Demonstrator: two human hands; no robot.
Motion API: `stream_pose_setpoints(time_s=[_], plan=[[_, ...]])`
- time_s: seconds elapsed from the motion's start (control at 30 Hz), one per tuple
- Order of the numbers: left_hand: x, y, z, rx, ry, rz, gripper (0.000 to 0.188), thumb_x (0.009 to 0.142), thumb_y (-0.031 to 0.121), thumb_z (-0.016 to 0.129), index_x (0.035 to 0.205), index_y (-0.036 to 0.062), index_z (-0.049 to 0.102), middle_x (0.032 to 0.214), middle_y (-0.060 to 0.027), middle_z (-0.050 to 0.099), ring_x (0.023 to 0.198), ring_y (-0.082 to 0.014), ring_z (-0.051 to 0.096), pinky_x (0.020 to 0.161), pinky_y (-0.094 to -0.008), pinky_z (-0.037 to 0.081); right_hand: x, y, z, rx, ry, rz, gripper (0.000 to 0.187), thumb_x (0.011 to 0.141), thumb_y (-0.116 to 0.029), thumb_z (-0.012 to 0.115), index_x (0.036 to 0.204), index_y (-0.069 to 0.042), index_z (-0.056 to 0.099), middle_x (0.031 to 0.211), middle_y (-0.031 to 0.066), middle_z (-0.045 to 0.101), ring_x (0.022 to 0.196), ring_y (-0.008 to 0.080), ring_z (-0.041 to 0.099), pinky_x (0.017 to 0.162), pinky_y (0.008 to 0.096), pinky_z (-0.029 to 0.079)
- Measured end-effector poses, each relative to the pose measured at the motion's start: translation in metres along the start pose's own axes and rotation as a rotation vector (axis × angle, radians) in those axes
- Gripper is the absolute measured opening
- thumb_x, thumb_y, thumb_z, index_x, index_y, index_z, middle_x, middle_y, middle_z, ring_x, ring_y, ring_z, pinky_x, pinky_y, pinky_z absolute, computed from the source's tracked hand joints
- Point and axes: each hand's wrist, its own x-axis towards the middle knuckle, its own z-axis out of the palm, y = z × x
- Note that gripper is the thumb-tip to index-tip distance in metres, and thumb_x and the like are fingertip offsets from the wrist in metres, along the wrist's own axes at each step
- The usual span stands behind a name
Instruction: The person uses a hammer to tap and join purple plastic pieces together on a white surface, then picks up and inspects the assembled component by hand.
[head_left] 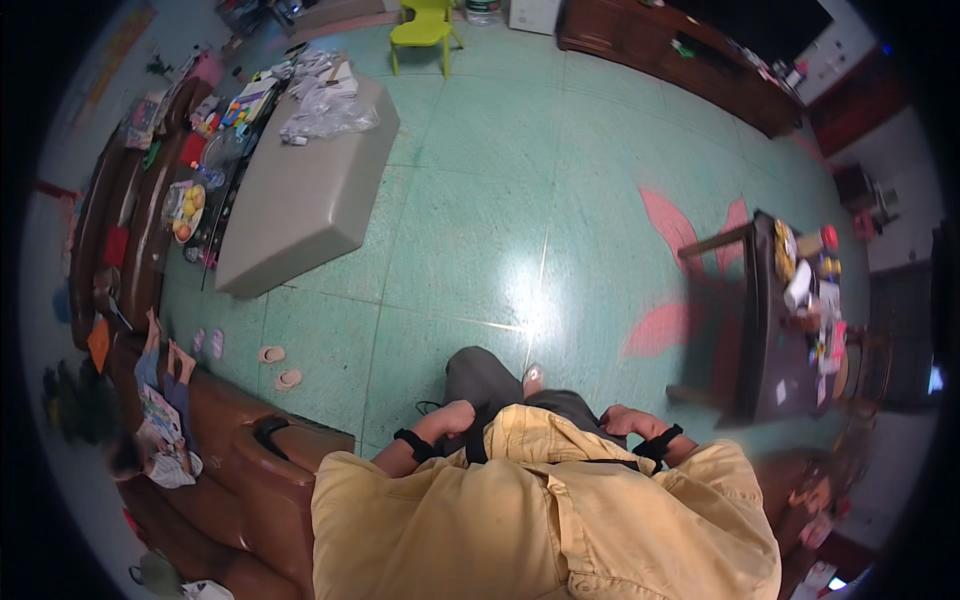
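My left hand [457,418] is curled closed beside my dark trousers [482,378], at the hem of my yellow shirt [540,510]. A thin black loop [428,407] shows just beyond it; whether it touches the hand I cannot tell. On the other side, my right hand [622,419] hangs by the right thigh with its fingers curled in. What either hand holds, if anything, is hidden. Each wrist wears a black band, one on the left [418,444] and one on the right [658,444]. Below me a foot [534,377] rests on the green tiled floor [450,250].
A grey padded bench [310,190] bears a plastic bag [325,115]. Behind it, a fruit plate [187,215] stands on a cluttered table. A person [165,430] sits on the brown sofa [270,480]. Pale sandals [280,367] lie nearby. At right stands a loaded dark table [765,350]; ahead, a green chair [422,30].
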Motion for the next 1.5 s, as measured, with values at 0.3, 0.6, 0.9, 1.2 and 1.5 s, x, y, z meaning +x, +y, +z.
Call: stream_pose_setpoints(time_s=[0.3, 0.6, 0.9, 1.2, 1.5], plan=[[0.074, 0.046, -0.201, 0.106, 0.496, -0.024, 0.055, 0.071, 0.039, 0.063, 0.120, 0.0179, 0.049, 0.142, -0.0116, 0.030, 0.126, -0.0329, 0.032, 0.091, -0.0615, 0.030, 0.118, -0.023, -0.222, 0.050, -0.176, 0.160, 0.094, 0.080, -0.066, 0.044, 0.143, -0.008, 0.006, 0.132, 0.0218, 0.042, 0.112, 0.0364, 0.049, 0.080, 0.0472, 0.050], [0.207, -0.008, -0.332, -0.873, -0.249, 0.330, 0.036, 0.090, 0.029, 0.042, 0.120, 0.0103, 0.050, 0.129, -0.0171, 0.046, 0.116, -0.0337, 0.045, 0.093, -0.0465, 0.037, 0.165, -0.171, -0.477, -0.240, 0.023, 0.045, 0.055, 0.090, -0.034, 0.042, 0.129, 0.005, 0.037, 0.111, 0.0268, 0.056, 0.105, 0.0372, 0.054, 0.088, 0.0420, 0.042], [0.211, 0.000, -0.534, 0.051, 0.346, -0.018, 0.032, 0.088, 0.021, 0.039, 0.100, -0.0044, 0.054, 0.102, -0.0283, 0.057, 0.097, -0.0417, 0.056, 0.083, -0.0472, 0.044, 0.252, -0.058, -0.738, -0.495, -0.074, 0.011, 0.033, 0.090, -0.025, 0.044, 0.109, 0.000, 0.056, 0.104, 0.0175, 0.061, 0.094, 0.0279, 0.058, 0.084, 0.0347, 0.043], [0.176, 0.099, -0.592, -0.754, 0.337, -0.202, 0.041, 0.083, 0.037, 0.049, 0.096, -0.0001, 0.061, 0.100, -0.0205, 0.062, 0.090, -0.0319, 0.062, 0.076, -0.0422, 0.046, 0.265, -0.120, -0.946, -0.435, -0.427, 0.075, 0.026, 0.083, -0.024, 0.054, 0.096, -0.002, 0.061, 0.093, 0.0159, 0.063, 0.087, 0.0215, 0.060, 0.076, 0.0334, 0.045], [0.267, 0.069, -0.748, -0.987, 0.524, -0.362, 0.040, 0.083, 0.036, 0.049, 0.094, -0.0002, 0.061, 0.097, -0.0201, 0.062, 0.087, -0.0320, 0.062, 0.075, -0.0422, 0.047, 0.361, -0.273, -1.151, -0.807, -0.665, -0.277, 0.020, 0.076, -0.022, 0.063, 0.084, -0.005, 0.066, 0.082, 0.0144, 0.064, 0.081, 0.0151, 0.062, 0.068, 0.0321, 0.046]])
